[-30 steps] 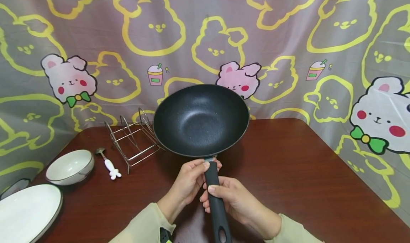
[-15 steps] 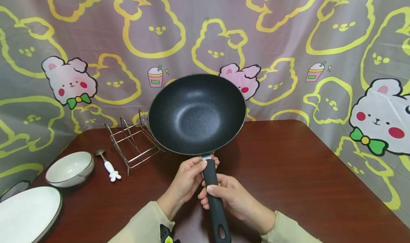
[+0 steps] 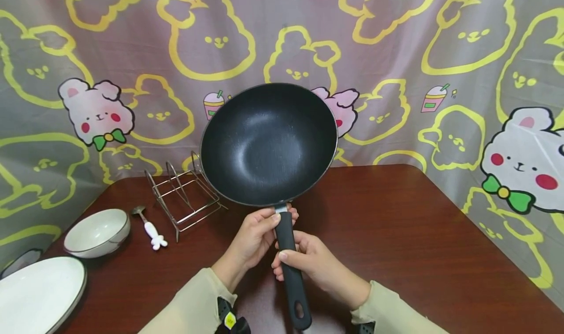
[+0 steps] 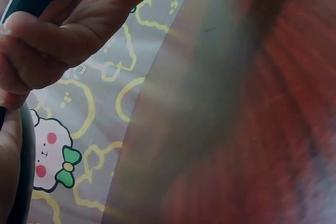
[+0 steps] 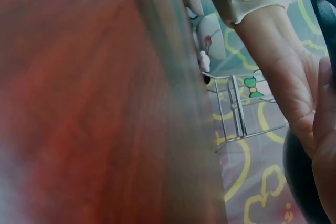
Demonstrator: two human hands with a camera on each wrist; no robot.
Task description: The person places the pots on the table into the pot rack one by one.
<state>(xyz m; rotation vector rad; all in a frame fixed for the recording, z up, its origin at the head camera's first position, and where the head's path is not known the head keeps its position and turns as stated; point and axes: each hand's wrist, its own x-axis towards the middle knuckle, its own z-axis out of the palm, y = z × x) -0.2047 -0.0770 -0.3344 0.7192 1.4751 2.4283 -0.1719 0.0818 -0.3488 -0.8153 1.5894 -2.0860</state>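
Observation:
A black frying pan (image 3: 269, 145) is held up over the table in the head view, its inside tilted toward me and its handle (image 3: 293, 280) pointing down at me. My left hand (image 3: 253, 236) grips the top of the handle by the metal collar, thumb on its front. Lower down, my right hand (image 3: 315, 260) holds the middle of the handle, thumb across it and fingers behind. The left wrist view shows the right hand (image 4: 58, 40) curled round the dark handle. In the right wrist view the left hand (image 5: 294, 87) is beside the pan's dark side (image 5: 302, 177).
A wire rack (image 3: 187, 197) stands behind the pan's left side. Left of it lie a spoon with a white handle (image 3: 154, 236), a white bowl (image 3: 98, 233) and a white plate (image 3: 39, 292). A patterned curtain (image 3: 379, 40) hangs behind the brown table (image 3: 418, 246).
The pan has risen and swung more upright, so its inside faces me more. It has also shifted slightly left, both hands moving up and left with it. Things on the table stay put.

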